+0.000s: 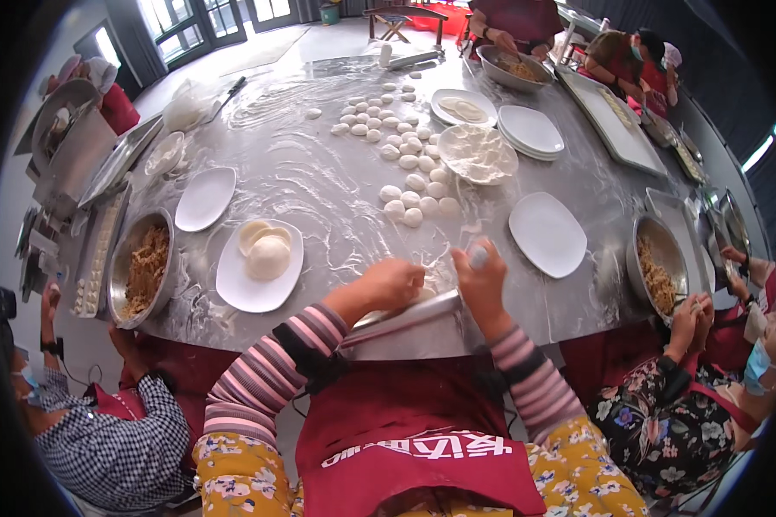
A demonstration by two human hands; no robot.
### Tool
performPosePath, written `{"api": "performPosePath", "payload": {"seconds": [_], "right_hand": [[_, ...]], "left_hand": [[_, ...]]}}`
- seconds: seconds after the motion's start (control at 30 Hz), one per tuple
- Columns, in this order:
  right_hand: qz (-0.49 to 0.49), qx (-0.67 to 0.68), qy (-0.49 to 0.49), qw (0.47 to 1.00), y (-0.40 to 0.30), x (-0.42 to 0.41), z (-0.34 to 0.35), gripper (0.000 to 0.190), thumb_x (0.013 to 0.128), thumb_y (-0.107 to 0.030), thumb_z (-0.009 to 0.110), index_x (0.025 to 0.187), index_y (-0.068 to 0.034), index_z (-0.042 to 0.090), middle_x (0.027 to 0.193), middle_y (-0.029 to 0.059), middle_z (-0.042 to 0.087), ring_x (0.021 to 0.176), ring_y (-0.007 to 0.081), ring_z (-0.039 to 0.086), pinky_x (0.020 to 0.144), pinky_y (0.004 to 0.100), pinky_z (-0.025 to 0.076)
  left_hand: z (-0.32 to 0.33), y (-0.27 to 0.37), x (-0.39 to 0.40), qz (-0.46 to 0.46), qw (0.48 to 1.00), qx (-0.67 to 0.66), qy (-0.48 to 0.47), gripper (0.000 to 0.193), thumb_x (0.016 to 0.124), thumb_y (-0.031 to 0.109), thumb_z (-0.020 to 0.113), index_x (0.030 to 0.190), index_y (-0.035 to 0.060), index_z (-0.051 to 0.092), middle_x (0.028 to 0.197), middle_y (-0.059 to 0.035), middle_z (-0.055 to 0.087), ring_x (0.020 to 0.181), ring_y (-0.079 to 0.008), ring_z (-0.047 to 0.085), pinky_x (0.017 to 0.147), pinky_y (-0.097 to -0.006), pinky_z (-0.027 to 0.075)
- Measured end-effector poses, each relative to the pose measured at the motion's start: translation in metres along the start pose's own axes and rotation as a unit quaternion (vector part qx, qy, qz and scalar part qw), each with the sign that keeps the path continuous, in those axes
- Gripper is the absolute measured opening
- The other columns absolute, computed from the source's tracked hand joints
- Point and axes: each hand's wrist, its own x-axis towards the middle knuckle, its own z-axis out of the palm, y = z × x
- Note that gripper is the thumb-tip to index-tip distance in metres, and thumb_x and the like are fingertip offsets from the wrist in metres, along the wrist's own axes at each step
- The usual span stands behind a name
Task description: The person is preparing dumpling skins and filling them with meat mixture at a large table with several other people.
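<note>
My right hand [482,278] grips the end of a metal rolling pin [420,315] near the table's front edge. My left hand [391,284] is at a piece of dough [425,295] just behind the pin; its fingers are curled and hide most of that dough. Several small flattened dough balls [412,217] lie beyond my hands on the floured metal table [336,213]. To the left, rolled dough wrappers [268,257] overlap on a white plate [233,297]. A plate heaped with flour [478,155] stands beside the dough balls.
A bare white plate [548,234] is at right, another [205,199] at left. Metal bowls of filling stand at the left [170,284] and right [635,258] edges, near co-workers' hands. A tray of dumplings [100,258] lies far left. Stacked plates [531,132] are farther back.
</note>
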Motion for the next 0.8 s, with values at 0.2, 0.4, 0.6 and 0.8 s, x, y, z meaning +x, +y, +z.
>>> {"api": "performPosePath", "payload": {"seconds": [0.2, 0.4, 0.6, 0.8], "right_hand": [[0.006, 0.034, 0.023, 0.999, 0.010, -0.017, -0.007, 0.024, 0.070, -0.009, 0.071, 0.075, -0.002, 0.048, 0.057, 0.0167, 0.050, 0.049, 0.0351, 0.049, 0.046, 0.0372, 0.039], [-0.005, 0.007, 0.008, 1.000, 0.007, 0.012, 0.009, 0.025, 0.070, -0.009, 0.071, 0.073, -0.002, 0.048, 0.058, 0.0168, 0.050, 0.048, 0.0335, 0.047, 0.046, 0.0365, 0.040], [0.089, 0.115, 0.001, 0.989, 0.006, -0.041, -0.030, 0.024, 0.070, -0.004, 0.070, 0.071, -0.003, 0.046, 0.056, 0.0150, 0.049, 0.047, 0.0295, 0.049, 0.044, 0.0356, 0.039], [0.002, 0.015, 0.006, 1.000, 0.003, 0.016, 0.008, 0.024, 0.071, -0.009, 0.070, 0.075, -0.002, 0.048, 0.058, 0.0181, 0.050, 0.047, 0.0340, 0.047, 0.045, 0.0371, 0.039]], "left_hand": [[0.009, -0.008, -0.005, 0.009, 0.992, -0.125, 0.000, 0.009, 0.076, 0.004, 0.053, 0.085, 0.0030, 0.057, 0.077, -0.0158, 0.059, 0.073, -0.0318, 0.058, 0.066, -0.0399, 0.045], [0.010, -0.002, 0.008, 0.033, 0.999, 0.016, 0.022, 0.010, 0.077, 0.007, 0.054, 0.086, 0.0035, 0.056, 0.077, -0.0164, 0.059, 0.074, -0.0321, 0.058, 0.067, -0.0407, 0.045], [0.015, -0.005, -0.011, 0.018, 0.991, -0.129, 0.011, 0.014, 0.081, 0.014, 0.052, 0.088, 0.0029, 0.055, 0.079, -0.0183, 0.059, 0.077, -0.0360, 0.057, 0.068, -0.0424, 0.044], [0.012, 0.007, 0.005, -0.015, 1.000, -0.022, 0.010, 0.015, 0.081, 0.015, 0.051, 0.086, 0.0008, 0.055, 0.081, -0.0202, 0.059, 0.077, -0.0372, 0.057, 0.068, -0.0422, 0.044]]}}
